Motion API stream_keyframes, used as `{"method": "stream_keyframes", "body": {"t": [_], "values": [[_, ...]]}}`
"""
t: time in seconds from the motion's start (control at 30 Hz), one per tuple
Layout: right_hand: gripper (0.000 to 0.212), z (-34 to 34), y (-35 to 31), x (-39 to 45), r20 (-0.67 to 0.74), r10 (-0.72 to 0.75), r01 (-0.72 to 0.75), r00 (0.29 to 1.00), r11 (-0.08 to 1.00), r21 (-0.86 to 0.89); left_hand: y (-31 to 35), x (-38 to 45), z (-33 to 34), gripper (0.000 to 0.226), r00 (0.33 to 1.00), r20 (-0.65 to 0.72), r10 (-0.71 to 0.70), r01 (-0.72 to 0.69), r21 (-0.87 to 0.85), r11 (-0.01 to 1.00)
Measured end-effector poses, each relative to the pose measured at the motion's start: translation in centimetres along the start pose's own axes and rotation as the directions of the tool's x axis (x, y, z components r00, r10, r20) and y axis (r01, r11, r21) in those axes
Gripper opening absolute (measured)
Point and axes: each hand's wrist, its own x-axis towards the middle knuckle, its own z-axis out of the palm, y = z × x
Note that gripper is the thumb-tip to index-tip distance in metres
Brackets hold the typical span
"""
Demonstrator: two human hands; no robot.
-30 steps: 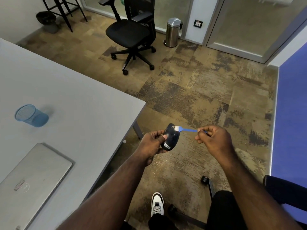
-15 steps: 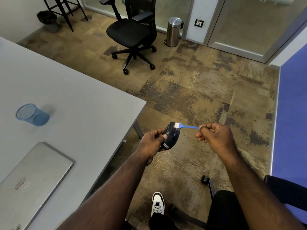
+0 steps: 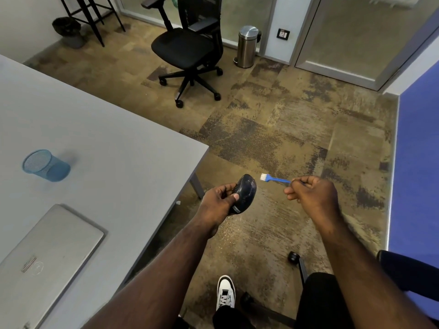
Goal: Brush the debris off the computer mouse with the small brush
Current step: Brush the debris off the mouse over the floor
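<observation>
My left hand (image 3: 219, 201) grips a dark computer mouse (image 3: 245, 192), held over the carpet just off the table's corner, its rounded top facing up and to the right. My right hand (image 3: 311, 194) pinches the handle of a small blue brush (image 3: 275, 178). The white bristle head points left toward the mouse. A small gap separates the bristles from the mouse's far end; they do not touch.
A grey table (image 3: 114, 148) fills the left, with a blue mesh cup (image 3: 46, 165) and a closed silver laptop (image 3: 45, 257) on it. A black office chair (image 3: 190, 51) and a steel bin (image 3: 247, 46) stand farther back. My white shoe (image 3: 225, 292) is below, and a blue wall (image 3: 418, 162) at right.
The brush bristles rested on the mouse's far end in the earlier frames. My right hand has drawn the brush to the right, off the mouse. The left hand holds the mouse in about the same place.
</observation>
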Motion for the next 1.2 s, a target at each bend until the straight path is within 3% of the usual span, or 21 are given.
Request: {"method": "stream_keyframes", "body": {"t": [0.1, 0.2, 0.3, 0.37, 0.43, 0.5, 0.57, 0.67, 0.73, 0.83, 1.0, 1.1, 1.2], "values": [[0.006, 0.0, -0.3, -0.2, 0.112, -0.034, 0.025, 0.993, 0.997, 0.08, 0.0, 0.0, 0.0, 0.029, 1.0, 0.001, -0.003, 0.003, -0.014, 1.0], [0.007, 0.4, 0.1, -0.7, 0.204, -0.026, 0.025, 0.979, 1.0, 0.009, 0.0, 0.1, 0.1, 0.029, 1.0, 0.004, -0.007, 0.008, -0.033, 0.999], [0.008, 0.1, 0.9, -0.1, 0.091, 0.025, -0.021, 0.996, 0.999, -0.048, 0.0, 0.1, -0.1, 0.03, 1.0, -0.008, -0.027, 0.026, -0.055, 0.998], [0.007, -0.1, 0.9, -0.1, 0.059, 0.005, -0.005, 0.998, 1.0, 0.009, -0.1, 0.2, -0.3, 0.03, 0.999, -0.021, -0.037, 0.036, -0.06, 0.998], [0.007, -0.1, 0.7, -0.8, 0.161, -0.047, 0.034, 0.986, 0.996, 0.083, -0.2, 0.4, -0.3, 0.03, 0.999, -0.03, -0.039, 0.037, -0.07, 0.997], [0.008, 0.1, 0.7, -1.6, 0.288, -0.086, 0.076, 0.954, 0.996, 0.047, -0.2, 0.5, -0.3, 0.03, 0.999, -0.028, -0.045, 0.043, -0.082, 0.996], [0.008, 0.4, 1.4, -1.6, 0.245, -0.082, 0.087, 0.966, 0.996, -0.01, -0.1, 0.6, -0.4, 0.029, 0.999, -0.018, -0.05, 0.049, -0.091, 0.995], [0.007, 0.2, 1.9, -0.9, 0.055, -0.062, 0.06, 0.997, 0.998, 0.037, -0.2, 0.7, -0.5, 0.028, 0.998, -0.006, -0.057, 0.056, -0.112, 0.992], [0.006, -0.1, 1.5, -1.1, 0.098, -0.077, 0.069, 0.992, 0.994, 0.086, -0.2, 0.7, -0.5, 0.026, 0.998, -0.001, -0.055, 0.055, -0.128, 0.99], [0.007, 0.4, 1.5, -1.9, 0.276, -0.11, 0.104, 0.955, 0.994, 0.035, -0.3, 0.8, -0.4, 0.026, 0.999, 0.013, -0.049, 0.051, -0.135, 0.99], [0.009, 0.3, 1.9, -0.8, 0.021, -0.01, 0.008, 1.0, 0.997, 0.079, -0.5, 0.6, -0.6, 0.025, 0.999, 0.032, -0.036, 0.039, -0.115, 0.993], [0.008, 0.5, 1.2, -1.0, 0.136, -0.002, -0.021, 0.991, 0.986, 0.166, -0.6, 0.6, -0.6, 0.024, 0.999, 0.037, -0.033, 0.037, -0.1, 0.994], [0.009, 1.1, 1.5, -0.6, 0.145, 0.034, -0.043, 0.989, 0.997, 0.063, -0.6, 0.6, -0.6, 0.027, 0.998, 0.049, -0.036, 0.04, -0.09, 0.995]]}}
